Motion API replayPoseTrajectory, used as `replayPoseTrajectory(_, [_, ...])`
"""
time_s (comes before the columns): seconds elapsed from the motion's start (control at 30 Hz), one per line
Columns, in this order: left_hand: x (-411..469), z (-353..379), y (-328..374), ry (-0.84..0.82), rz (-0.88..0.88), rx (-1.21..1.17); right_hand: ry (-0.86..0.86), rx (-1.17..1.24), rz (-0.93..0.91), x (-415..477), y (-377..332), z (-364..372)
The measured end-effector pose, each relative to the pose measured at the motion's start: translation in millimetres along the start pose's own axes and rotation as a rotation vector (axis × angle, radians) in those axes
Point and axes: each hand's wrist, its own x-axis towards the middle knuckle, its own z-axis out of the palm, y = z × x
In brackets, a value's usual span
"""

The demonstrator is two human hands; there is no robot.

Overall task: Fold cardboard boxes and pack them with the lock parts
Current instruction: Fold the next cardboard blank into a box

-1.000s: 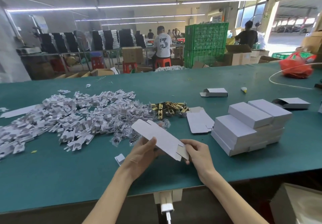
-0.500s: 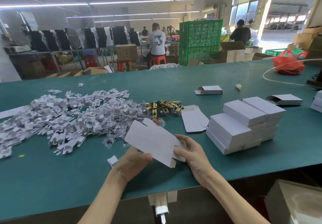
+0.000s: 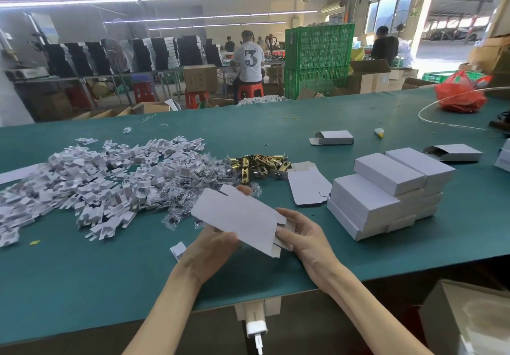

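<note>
Both my hands hold one white cardboard box blank [image 3: 242, 216] just above the green table [image 3: 82, 280]. My left hand [image 3: 209, 252] grips its near-left edge, with a fingertip showing over the far edge. My right hand [image 3: 303, 236] pinches the flaps at its right end. Brass lock parts [image 3: 258, 165] lie in a small heap behind the blank. A flat box blank [image 3: 307, 186] lies beside them. Finished white boxes [image 3: 386, 192] are stacked to the right.
A wide heap of small white cardboard inserts and bagged screws [image 3: 105, 183] covers the left half. Two open-ended boxes [image 3: 332, 137] [image 3: 452, 152] lie further back. A red bag [image 3: 461, 95] and a white hose sit far right. A carton [image 3: 469, 318] stands below the table edge.
The blank has turned so its broad white face is toward me. My left hand shifted under its near edge, and my right hand closed on the end flaps.
</note>
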Motion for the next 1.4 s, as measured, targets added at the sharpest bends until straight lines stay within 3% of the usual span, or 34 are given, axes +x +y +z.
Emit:
replayPoseTrajectory(0.3, [8.2, 4.2, -0.8, 0.134, 0.018, -0.010, 0.024, -0.310, -0.110, -4.7, -1.8, 8.9])
replayPoseTrajectory(0.43, [12.5, 0.7, -3.1, 0.325, -0.002, -0.081, -0.007, -0.338, -0.125, -5.5, -0.9, 11.1])
replayPoseTrajectory(0.7, [15.7, -6.7, -8.1, 0.463, 0.023, -0.143, -0.071, -0.400, -0.136, -9.7, -2.8, 15.3])
replayPoseTrajectory(0.83, [15.3, -4.8, -9.7, 0.463, 0.009, -0.125, -0.004, -0.456, -0.158, -9.8, -2.1, 17.7])
replayPoseTrajectory(1.03, [16.6, -1.4, -12.8, 0.380, -0.041, -0.110, 0.144, -0.322, -0.125, -8.2, 0.1, 11.2])
replayPoseTrajectory(1.23, [17.3, -1.5, -15.8, 0.438, -0.013, -0.003, 0.013, -0.425, -0.114, -8.5, -0.1, 17.1])
replayPoseTrajectory(1.4, [14.7, 2.7, -19.1, 0.325, 0.025, 0.076, 0.060, -0.394, -0.073, -9.9, -4.3, 18.0])
